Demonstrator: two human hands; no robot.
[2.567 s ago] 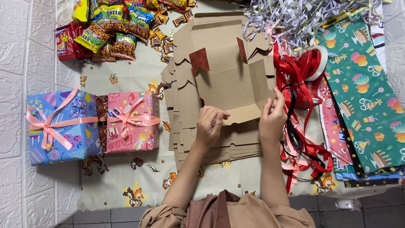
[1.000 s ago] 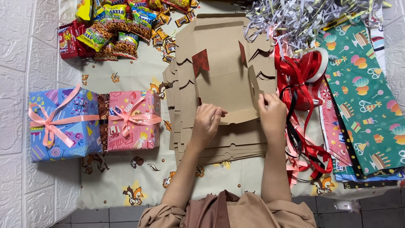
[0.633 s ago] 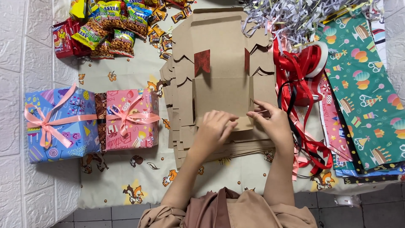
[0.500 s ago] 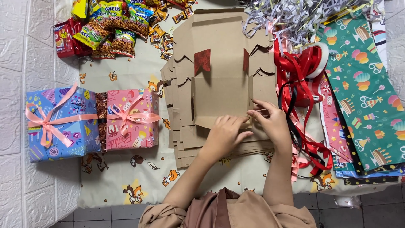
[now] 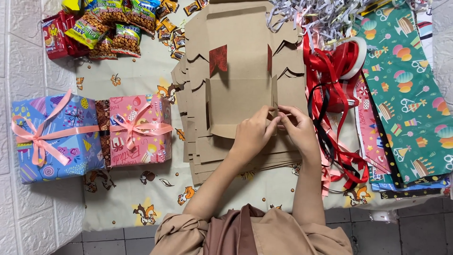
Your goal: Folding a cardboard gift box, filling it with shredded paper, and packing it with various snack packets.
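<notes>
A flat brown cardboard box blank (image 5: 240, 66) lies on top of a stack of the same blanks (image 5: 196, 151), with two red-lined flaps standing up near its middle. My left hand (image 5: 252, 134) and my right hand (image 5: 295, 130) meet at the raised right side wall of the top blank (image 5: 273, 97). The fingertips of both hands pinch that upright cardboard edge near its front corner. Both forearms reach up from the bottom of the view.
A blue wrapped gift (image 5: 54, 137) and a pink wrapped gift (image 5: 139, 130), each with a pink bow, sit at left. Snack packets (image 5: 108, 26) lie at top left. Red ribbon (image 5: 335, 80), shredded paper (image 5: 321, 12) and patterned wrapping paper (image 5: 406, 85) fill the right.
Both hands slid from the blank's front edge toward its right side and came together on the upright side wall, which has been folded up.
</notes>
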